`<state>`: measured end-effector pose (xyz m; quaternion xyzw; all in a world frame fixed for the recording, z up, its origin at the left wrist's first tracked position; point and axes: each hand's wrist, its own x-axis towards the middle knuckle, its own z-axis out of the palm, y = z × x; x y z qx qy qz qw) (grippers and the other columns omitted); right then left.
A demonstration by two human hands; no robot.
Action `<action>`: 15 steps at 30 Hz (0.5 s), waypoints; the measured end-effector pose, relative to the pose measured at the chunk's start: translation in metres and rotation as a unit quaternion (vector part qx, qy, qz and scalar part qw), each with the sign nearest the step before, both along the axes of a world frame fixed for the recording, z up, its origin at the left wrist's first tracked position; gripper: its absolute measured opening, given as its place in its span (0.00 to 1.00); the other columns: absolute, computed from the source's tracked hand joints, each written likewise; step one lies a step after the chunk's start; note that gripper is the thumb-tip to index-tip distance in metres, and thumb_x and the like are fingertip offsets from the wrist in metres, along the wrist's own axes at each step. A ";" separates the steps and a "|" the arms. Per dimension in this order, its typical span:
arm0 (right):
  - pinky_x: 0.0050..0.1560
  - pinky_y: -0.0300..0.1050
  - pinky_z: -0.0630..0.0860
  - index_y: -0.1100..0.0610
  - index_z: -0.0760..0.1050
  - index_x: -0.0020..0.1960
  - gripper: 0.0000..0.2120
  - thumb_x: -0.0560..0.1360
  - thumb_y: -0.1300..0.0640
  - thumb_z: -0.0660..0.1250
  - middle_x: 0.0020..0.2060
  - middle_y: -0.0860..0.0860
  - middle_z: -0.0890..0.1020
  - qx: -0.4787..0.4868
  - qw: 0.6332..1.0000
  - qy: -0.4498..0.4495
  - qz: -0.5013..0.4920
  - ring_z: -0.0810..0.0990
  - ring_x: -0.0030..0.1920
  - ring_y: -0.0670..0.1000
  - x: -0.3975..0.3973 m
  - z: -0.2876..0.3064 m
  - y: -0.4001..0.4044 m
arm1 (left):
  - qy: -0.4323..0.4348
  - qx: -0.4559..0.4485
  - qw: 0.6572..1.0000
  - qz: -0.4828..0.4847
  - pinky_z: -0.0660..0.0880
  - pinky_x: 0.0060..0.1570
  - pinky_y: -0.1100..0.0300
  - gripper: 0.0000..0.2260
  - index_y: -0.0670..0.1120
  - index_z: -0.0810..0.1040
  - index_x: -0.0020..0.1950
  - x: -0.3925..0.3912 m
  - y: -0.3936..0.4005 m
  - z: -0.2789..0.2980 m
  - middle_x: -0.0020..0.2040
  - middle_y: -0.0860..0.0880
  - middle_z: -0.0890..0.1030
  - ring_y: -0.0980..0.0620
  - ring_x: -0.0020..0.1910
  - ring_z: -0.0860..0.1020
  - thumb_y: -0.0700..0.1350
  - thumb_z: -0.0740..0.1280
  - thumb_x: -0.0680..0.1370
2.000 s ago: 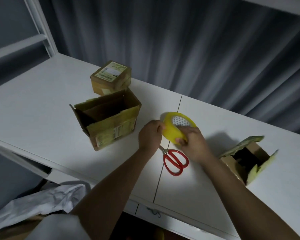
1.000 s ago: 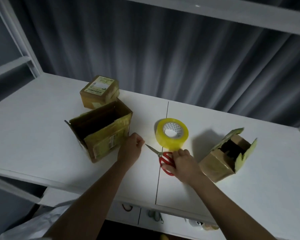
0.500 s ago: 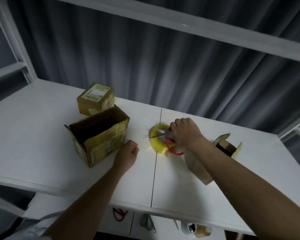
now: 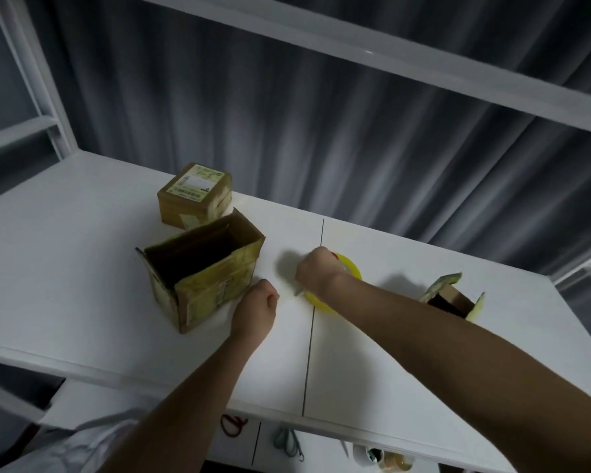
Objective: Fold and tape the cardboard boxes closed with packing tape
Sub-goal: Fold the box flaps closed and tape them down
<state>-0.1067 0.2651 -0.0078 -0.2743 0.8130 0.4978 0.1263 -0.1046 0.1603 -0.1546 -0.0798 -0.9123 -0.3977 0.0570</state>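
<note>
White table (image 4: 82,268) carries three cardboard boxes and one tape roll. Large box (image 4: 202,278), top flaps open, stands left of centre; left hand (image 4: 255,310) rests just beside its near corner, fingers curled into a loose fist, holding nothing visible. Small box (image 4: 195,196), closed and labelled, sits behind the large one. Right hand (image 4: 316,271) lies over the yellow tape roll (image 4: 350,269), fingers closed around scissors (image 4: 299,291), of which only a blade tip and a bit of red handle show. Third box (image 4: 452,298), flaps open, lies to the right, partly hidden by the forearm.
</note>
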 end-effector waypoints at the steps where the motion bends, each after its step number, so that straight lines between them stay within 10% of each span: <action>1: 0.30 0.44 0.65 0.60 0.73 0.63 0.16 0.77 0.69 0.60 0.61 0.53 0.77 -0.018 1.000 0.001 -0.014 0.77 0.60 0.57 0.007 -0.004 0.004 | 0.005 -0.018 1.000 0.010 0.71 0.37 0.63 0.05 0.42 0.72 0.44 0.000 -0.001 0.002 0.41 0.44 0.77 0.53 0.39 0.75 0.40 0.60 0.79; 10: 0.50 0.51 0.74 0.68 0.63 0.69 0.19 0.78 0.70 0.53 0.62 0.61 0.72 -0.294 0.926 0.046 -0.232 0.73 0.62 0.61 0.072 -0.064 0.050 | -0.049 0.102 0.994 -0.001 0.81 0.38 0.53 0.05 0.46 0.71 0.44 0.022 -0.019 0.034 0.41 0.46 0.79 0.50 0.38 0.81 0.44 0.62 0.80; 13: 0.44 0.45 0.72 0.59 0.69 0.67 0.16 0.82 0.59 0.53 0.57 0.56 0.78 -0.482 0.846 0.108 -0.198 0.78 0.56 0.59 0.084 -0.066 0.058 | -0.079 0.165 0.983 -0.012 0.82 0.38 0.50 0.08 0.52 0.70 0.41 0.034 -0.021 0.053 0.40 0.52 0.77 0.51 0.36 0.81 0.44 0.62 0.80; 15: 0.46 0.43 0.74 0.55 0.73 0.66 0.16 0.80 0.54 0.61 0.51 0.52 0.82 -0.667 0.700 0.147 -0.209 0.81 0.51 0.54 0.090 -0.065 0.055 | -0.064 0.166 0.984 -0.024 0.82 0.36 0.51 0.07 0.51 0.71 0.42 0.042 -0.021 0.065 0.40 0.53 0.77 0.53 0.34 0.80 0.44 0.63 0.80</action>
